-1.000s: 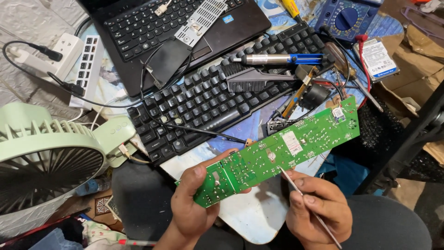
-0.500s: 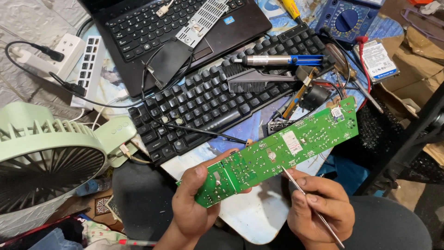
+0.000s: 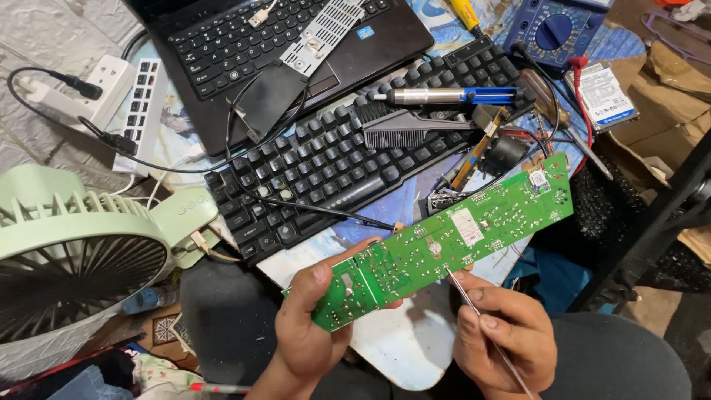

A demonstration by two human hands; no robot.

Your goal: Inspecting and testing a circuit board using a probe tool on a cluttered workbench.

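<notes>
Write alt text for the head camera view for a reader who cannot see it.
A left hand holds one end of a long green circuit board while the right hand touches a thin metal probe to its middle. Behind lie a black keyboard, a laptop, a blue multimeter and a pale green fan.

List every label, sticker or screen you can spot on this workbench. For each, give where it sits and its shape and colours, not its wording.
Board label: white rectangle at mid-length of the green board held by the left hand.
Drive label: white rectangle with a blue band, on the hard drive at upper right.
Laptop sticker: small blue square on the palm rest, top centre.
Screens: none in view.
</notes>
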